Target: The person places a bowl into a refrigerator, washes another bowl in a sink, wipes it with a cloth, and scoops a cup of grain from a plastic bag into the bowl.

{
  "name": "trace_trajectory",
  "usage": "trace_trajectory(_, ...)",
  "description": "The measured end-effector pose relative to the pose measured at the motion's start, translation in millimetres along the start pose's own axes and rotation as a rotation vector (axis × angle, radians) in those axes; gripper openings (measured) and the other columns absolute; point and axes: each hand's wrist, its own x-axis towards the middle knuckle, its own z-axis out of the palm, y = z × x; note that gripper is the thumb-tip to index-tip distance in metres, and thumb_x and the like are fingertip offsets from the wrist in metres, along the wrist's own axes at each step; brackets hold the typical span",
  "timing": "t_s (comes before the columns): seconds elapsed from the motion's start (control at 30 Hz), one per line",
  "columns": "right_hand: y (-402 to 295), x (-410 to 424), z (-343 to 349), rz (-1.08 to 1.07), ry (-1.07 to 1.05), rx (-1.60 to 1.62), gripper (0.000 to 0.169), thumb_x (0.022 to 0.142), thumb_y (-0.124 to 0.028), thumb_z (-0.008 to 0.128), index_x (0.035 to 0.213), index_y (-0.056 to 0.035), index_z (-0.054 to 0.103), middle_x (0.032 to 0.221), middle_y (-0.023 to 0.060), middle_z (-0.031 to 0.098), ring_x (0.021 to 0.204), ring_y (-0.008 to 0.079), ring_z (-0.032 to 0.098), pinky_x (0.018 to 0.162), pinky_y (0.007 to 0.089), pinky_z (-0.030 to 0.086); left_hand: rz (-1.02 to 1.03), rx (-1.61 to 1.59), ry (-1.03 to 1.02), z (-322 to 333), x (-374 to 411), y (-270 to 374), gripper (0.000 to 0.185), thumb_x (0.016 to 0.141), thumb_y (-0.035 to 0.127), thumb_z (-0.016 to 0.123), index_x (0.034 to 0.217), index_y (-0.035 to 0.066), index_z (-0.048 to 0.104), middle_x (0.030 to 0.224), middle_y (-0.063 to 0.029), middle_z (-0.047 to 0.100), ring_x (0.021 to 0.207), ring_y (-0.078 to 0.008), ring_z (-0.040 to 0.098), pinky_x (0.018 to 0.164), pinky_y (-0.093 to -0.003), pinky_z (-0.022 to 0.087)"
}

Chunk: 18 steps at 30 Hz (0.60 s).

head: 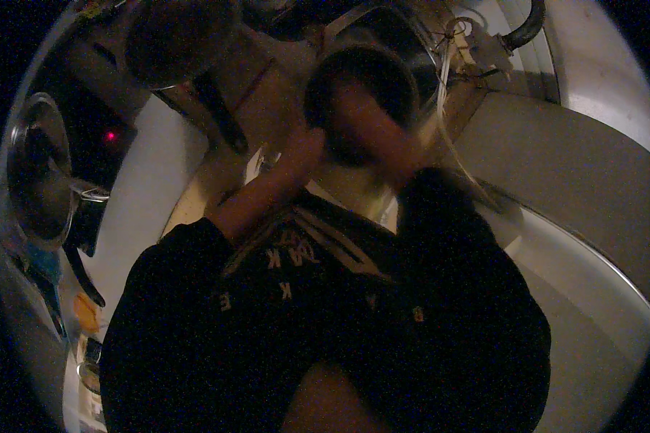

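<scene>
The picture is dim and blurred. A dark round vessel (357, 108), perhaps a pot or bowl, lies before me at the upper middle. My left hand (306, 149) is at its left edge; the fingers are hard to make out, and whether they grip the rim does not show. My right hand (357, 113) reaches over the opening from the right with its fingers inside, and what they touch is hidden in the dark. Dark sleeves cover both forearms.
A dark pan (179, 43) with a black handle (222, 113) lies at upper left. Far left are a metal pot with a glass lid (40, 173) and a red light (110, 136). Cables (443, 81) hang near a dark hose (528, 30) at upper right.
</scene>
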Motion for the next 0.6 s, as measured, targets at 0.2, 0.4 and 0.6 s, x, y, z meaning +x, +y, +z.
trace_trajectory(0.2, -59.2, -3.4, -61.8, 0.376, -0.033, 0.484, 0.050, 0.090, -0.013, 0.046, 0.138, -0.0019, 0.039, 0.142, 0.0293, 0.034, 0.127, 0.0446, 0.038, 0.111, 0.0461, 0.028, 0.083, 0.252, -0.183, -9.2, 1.1, -19.2, 0.018, 0.080, 0.007, 0.057, 0.092, -0.006, 0.059, 0.106, -0.0306, 0.055, 0.100, -0.0424, 0.056, 0.084, -0.0503, 0.047)
trace_trajectory(0.4, 15.2, 22.0, -60.2, 0.009, -0.451, 0.272, 0.051, 0.085, -0.016, 0.051, 0.134, -0.0019, 0.045, 0.140, 0.0279, 0.038, 0.125, 0.0425, 0.042, 0.110, 0.0453, 0.031, 0.142, 0.390, -0.169, -49.5, -15.7, 38.4, 0.010, 0.079, 0.004, 0.057, 0.085, -0.003, 0.058, 0.094, -0.0284, 0.059, 0.084, -0.0424, 0.061, 0.071, -0.0483, 0.051)
trace_trajectory(0.6, -25.8, -4.9, -19.0, 0.132, -0.078, 0.286, 0.044, 0.085, -0.011, 0.048, 0.128, -0.0012, 0.050, 0.129, 0.0276, 0.049, 0.118, 0.0402, 0.049, 0.106, 0.0433, 0.035, 0.166, 0.396, -0.231, -28.4, -7.2, 13.3, 0.010, 0.079, 0.003, 0.053, 0.084, -0.004, 0.058, 0.089, -0.0274, 0.060, 0.084, -0.0427, 0.061, 0.071, -0.0484, 0.052)
